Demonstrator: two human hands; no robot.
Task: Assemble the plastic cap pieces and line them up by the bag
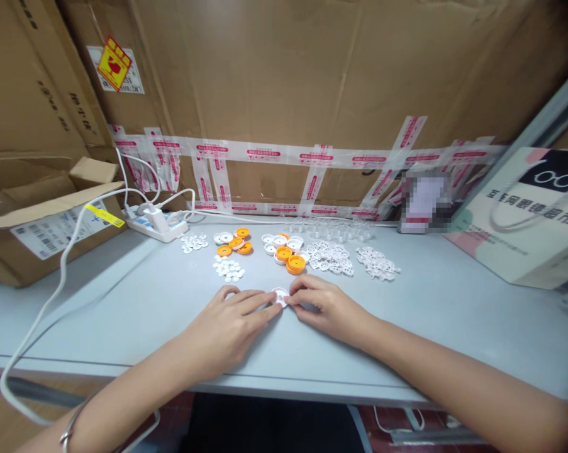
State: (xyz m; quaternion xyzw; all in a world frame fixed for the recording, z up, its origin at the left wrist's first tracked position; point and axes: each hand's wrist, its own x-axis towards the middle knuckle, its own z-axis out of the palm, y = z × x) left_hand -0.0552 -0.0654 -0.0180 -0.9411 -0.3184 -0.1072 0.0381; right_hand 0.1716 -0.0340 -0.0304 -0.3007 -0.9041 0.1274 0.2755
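Note:
A small white round plastic part with a raised rim [280, 297] lies on the grey table in front of me. My left hand [229, 324] steadies its left side with the fingertips, the fingers fairly straight. On the other side, my right hand [324, 305] has thumb and forefinger pinched at the part's edge. Just beyond my hands sit orange and white round cups [290, 255], some stacked. To their left is a group of orange and white rings [235, 242], with small white discs [228, 270] nearer to me.
White lacy pieces [331, 258] and a second lacy heap [378, 263] lie to the right, clear cups [340, 230] behind. A power strip [156, 223] with a white cable [63, 270], an open carton [52, 220], a phone [423, 201] and a paper bag [524, 220] stand around.

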